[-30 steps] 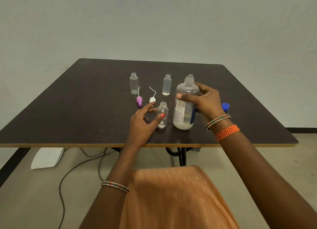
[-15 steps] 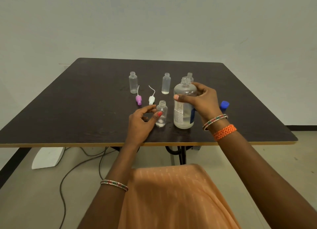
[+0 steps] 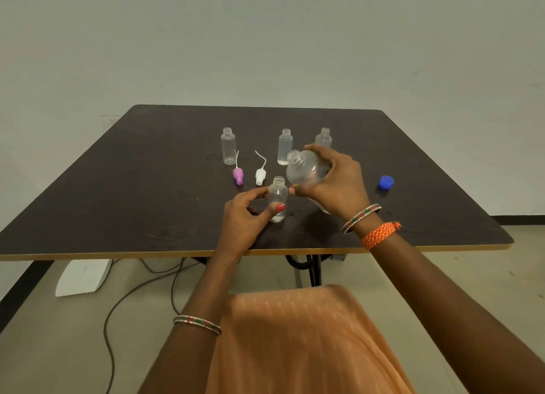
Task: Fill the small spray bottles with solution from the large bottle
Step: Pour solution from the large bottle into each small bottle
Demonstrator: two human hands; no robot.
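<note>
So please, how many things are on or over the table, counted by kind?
Small clear bottles: 4
Large bottle: 1
Spray tops: 2, one purple, one white
Blue cap: 1
Total: 8

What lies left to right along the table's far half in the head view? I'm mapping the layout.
Far-left clear small bottle → purple spray cap → white spray cap → blue round cap.

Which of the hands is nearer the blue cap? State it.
Right. The right hand, gripping the large bottle, is just left of the blue cap; the left hand is farther left.
</note>
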